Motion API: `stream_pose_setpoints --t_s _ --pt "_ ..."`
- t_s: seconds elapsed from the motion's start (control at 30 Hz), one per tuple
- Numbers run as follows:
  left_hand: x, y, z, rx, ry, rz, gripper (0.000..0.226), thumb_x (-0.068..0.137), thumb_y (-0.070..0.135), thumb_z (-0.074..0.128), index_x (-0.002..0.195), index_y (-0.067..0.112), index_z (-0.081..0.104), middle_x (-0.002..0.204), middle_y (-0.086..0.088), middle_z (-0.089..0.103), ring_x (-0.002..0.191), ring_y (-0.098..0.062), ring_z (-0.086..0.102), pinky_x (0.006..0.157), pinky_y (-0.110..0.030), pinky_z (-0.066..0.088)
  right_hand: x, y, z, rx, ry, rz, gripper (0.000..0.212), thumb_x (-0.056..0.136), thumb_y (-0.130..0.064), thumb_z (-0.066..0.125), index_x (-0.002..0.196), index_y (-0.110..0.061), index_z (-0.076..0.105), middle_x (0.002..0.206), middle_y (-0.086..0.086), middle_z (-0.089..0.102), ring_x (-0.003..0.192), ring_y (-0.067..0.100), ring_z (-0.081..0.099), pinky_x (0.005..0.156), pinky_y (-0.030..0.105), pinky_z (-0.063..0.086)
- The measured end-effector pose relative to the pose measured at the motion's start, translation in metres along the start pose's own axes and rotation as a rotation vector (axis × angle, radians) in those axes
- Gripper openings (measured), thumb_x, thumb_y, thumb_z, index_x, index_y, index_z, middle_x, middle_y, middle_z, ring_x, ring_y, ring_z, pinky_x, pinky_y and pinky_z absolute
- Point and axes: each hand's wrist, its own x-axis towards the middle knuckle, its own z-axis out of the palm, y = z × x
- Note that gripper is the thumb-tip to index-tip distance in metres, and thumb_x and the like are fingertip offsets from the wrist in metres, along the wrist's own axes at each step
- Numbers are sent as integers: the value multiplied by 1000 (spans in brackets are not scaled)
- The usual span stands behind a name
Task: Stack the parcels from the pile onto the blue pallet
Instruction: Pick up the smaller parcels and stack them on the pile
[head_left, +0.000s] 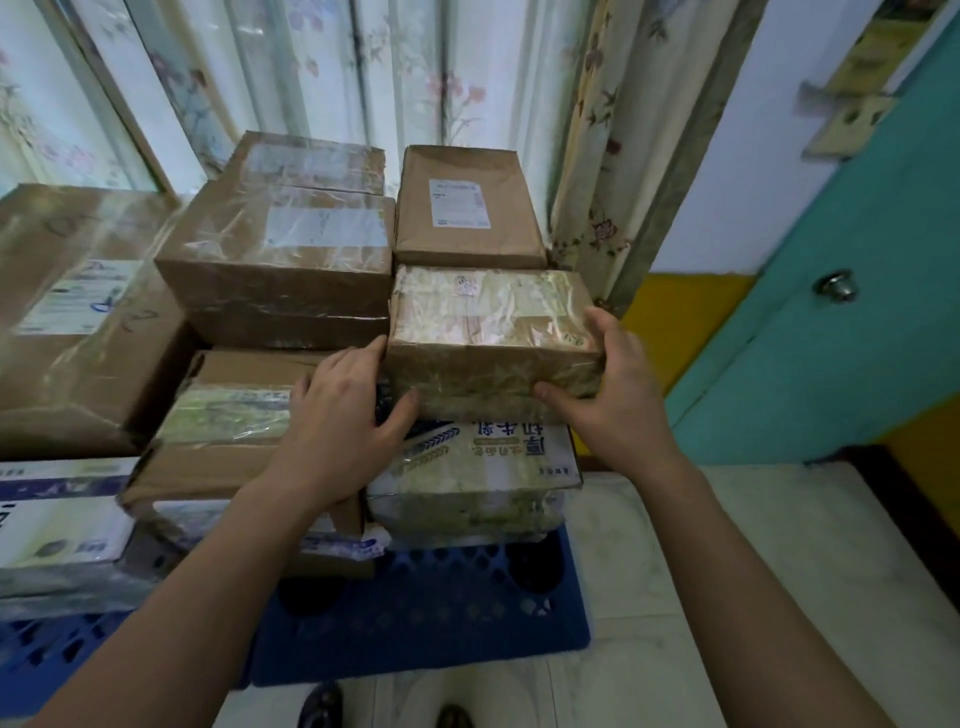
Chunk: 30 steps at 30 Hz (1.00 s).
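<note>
Several taped cardboard parcels already sit stacked on the blue pallet (426, 613), which lies on the pale floor in front of flowered curtains (363, 78). Largest of the stack is the wide brown carton (67, 312) at far left, with a white-and-blue printed box (57, 519) below it. Next in size comes the film-wrapped carton (280, 265) in the middle, resting on a torn brown box (228, 447); behind it sits another taped box (311, 161). On the right, a plain brown parcel with a white label (467, 208) stands at the back.

Smaller again is the parcel in hand (488, 338), a tape-wrapped brown box resting on or just above the printed white box (478, 473) at the right front of the stack. Both hands hold it: the left hand (348, 405) curls round its left end with the thumb on the front face, and the right hand (618, 395) grips its right end, fingers over the top corner, thumb pressed on the front.

As a judgement, the risk lies in the seating. This parcel appears to overhang the printed box toward the open right side, so releasing it off-centre could let it tip to the floor. Glossy tape may slide, and the left fingers could be pinched against the middle carton.
</note>
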Motion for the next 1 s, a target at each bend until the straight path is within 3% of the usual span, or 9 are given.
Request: stream_pose_setpoints --t_s 0.13,0.27,0.37,0.5,0.67,0.8,1.0 --pt "-8 -16 -12 21 60 2 68 97 46 54 155 16 36 152 -7 47 146 -25 36 117 -62 28 -5 -13 -10 -176 14 -17 85 82 -60 74 153 -30 37 160 6 28 146 28 31 117 52 37" --pt "-20 -46 -37 17 100 -5 66 98 52 50 154 20 37 157 -4 42 149 -22 31 119 -63 24 -9 -55 -2 -288 4 -100 72 90 -60 64 150 -31 39 163 5 25 154 29 16 122 59 25" --pt "-36 -85 -71 4 140 -54 65 98 51 51 154 20 37 158 -5 40 149 -24 32 119 -61 27 -14 -106 24 -266 -21 -194 67 93 -56 63 150 -30 41 163 3 29 156 27 9 125 57 14" --pt "-79 -157 -124 45 199 -137 75 92 62 41 153 19 39 157 -6 42 143 -29 39 114 -58 34 -32 -188 85 -195 -110 -318 69 91 -58 56 151 -26 42 161 3 32 156 28 9 124 59 17" --pt "-166 -272 -196 17 285 -221 62 101 49 50 155 22 36 160 -1 38 148 -22 33 118 -49 32 -72 -295 192 -105 -247 -411 65 93 -52 63 150 -30 41 163 0 28 157 22 -2 127 54 13" --pt "-246 -369 -243 8 384 -355 63 96 43 52 152 17 40 156 -5 43 142 -19 40 115 -41 35 -111 -381 280 -25 -375 -478 70 96 -52 61 155 -27 34 166 -3 23 158 19 -5 126 46 8" --pt "-347 -472 -288 10 419 -598 66 102 39 55 158 13 31 164 -7 32 151 -25 30 122 -43 27 -171 -481 390 53 -642 -557 82 99 -53 56 163 -25 13 170 -10 8 156 9 -11 126 35 4"
